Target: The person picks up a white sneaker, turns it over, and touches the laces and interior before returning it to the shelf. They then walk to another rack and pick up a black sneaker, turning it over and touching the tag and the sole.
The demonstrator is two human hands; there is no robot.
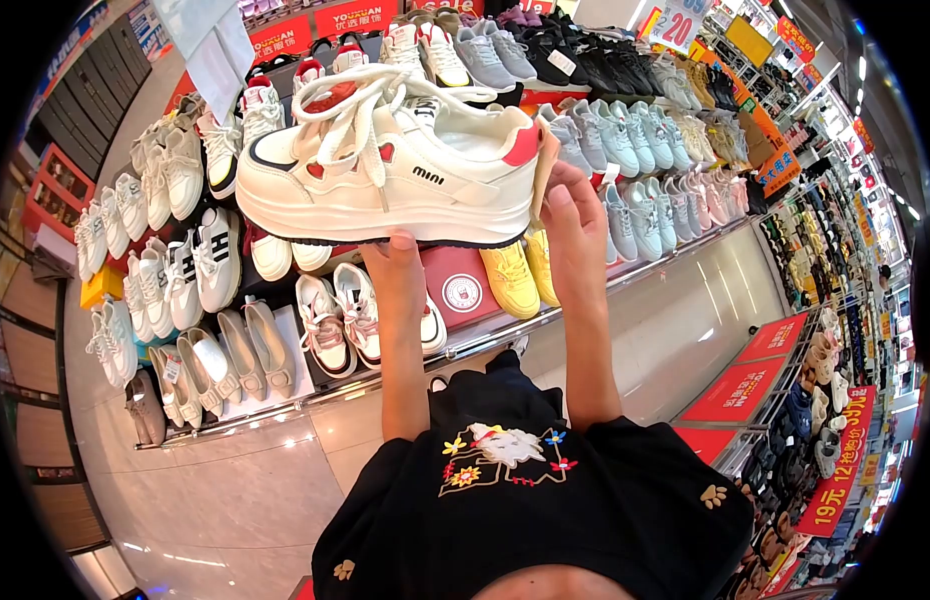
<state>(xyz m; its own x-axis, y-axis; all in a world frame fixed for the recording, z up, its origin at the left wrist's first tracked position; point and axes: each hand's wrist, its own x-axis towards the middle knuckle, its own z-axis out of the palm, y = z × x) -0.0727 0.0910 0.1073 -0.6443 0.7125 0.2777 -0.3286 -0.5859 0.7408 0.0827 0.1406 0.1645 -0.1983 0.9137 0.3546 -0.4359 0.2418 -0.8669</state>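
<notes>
Item 1: left hand (397,275), closed under the sole with the thumb pressed on its edge, bearing a white sneaker (385,170).
Item 2: right hand (575,215), fingers curled round the heel of the same shoe, touching a tan tag (545,165) there.
I log the sneaker as held up between both hands, side-on, toe pointing away from the right hand; marked "mini", with red hearts and loose white laces (355,100).
Beyond the hands: sloped display shelf (475,343), rows of mostly white and grey shoes.
Just below the right hand: yellow shoes (510,280), red box (460,290).
Farther out on the right-hand side: red price signs (775,340).
</notes>
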